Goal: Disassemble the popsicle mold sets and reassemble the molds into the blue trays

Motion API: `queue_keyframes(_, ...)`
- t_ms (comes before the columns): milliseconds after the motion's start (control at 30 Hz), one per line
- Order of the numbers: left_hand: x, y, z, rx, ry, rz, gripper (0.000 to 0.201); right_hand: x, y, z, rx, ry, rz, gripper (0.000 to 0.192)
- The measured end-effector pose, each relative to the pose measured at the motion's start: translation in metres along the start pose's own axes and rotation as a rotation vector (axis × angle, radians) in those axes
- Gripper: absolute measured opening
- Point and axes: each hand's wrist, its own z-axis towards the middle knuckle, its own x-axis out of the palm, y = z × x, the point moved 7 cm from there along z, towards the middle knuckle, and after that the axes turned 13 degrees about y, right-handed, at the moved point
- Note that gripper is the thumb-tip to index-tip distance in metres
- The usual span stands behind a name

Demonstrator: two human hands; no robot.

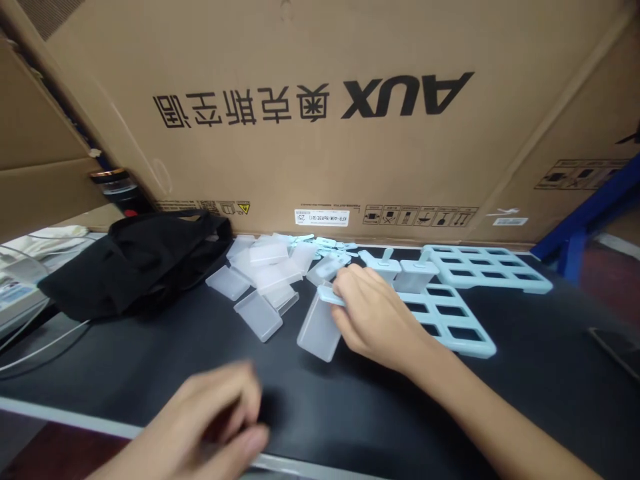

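Note:
My right hand (373, 317) is closed on the light blue lid of a translucent ice pop mold (320, 330), holding it tilted above the black table. Near the table's front edge is my left hand (215, 413), blurred, with curled fingers and the thumb apart; nothing shows in it. Just behind my right hand, two lidded molds (419, 275) stand upright in a light blue rack (470, 337). Loose translucent mold cups (260, 317) lie in a pile left of my right hand. Several light blue stick lids (327, 243) are heaped at the back, partly hidden by the cups.
A second light blue rack (500, 267) lies at the back right. Behind everything stands a large cardboard box (280, 160). On the left are a black cloth bag (135, 267), a dark bottle (120, 190) and white cables. A dark flat object (615, 350) rests at the right.

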Motion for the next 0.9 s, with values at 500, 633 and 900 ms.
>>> queue_keyframes(500, 0.013, -0.041, 0.141, 0.581, 0.254, -0.604, 0.042, 0.001, -0.022, -0.013, 0.064, -0.013, 0.220, 0.005)
queue_keyframes(633, 0.010, -0.043, 0.144, 0.596, 0.284, -0.507, 0.036, -0.009, -0.022, -0.013, 0.046, -0.069, 0.153, 0.008)
queue_keyframes(900, 0.006, -0.048, 0.133, 0.555, 0.298, -0.302, 0.039, -0.001, -0.006, -0.009, -0.084, 0.134, 0.038, 0.013)
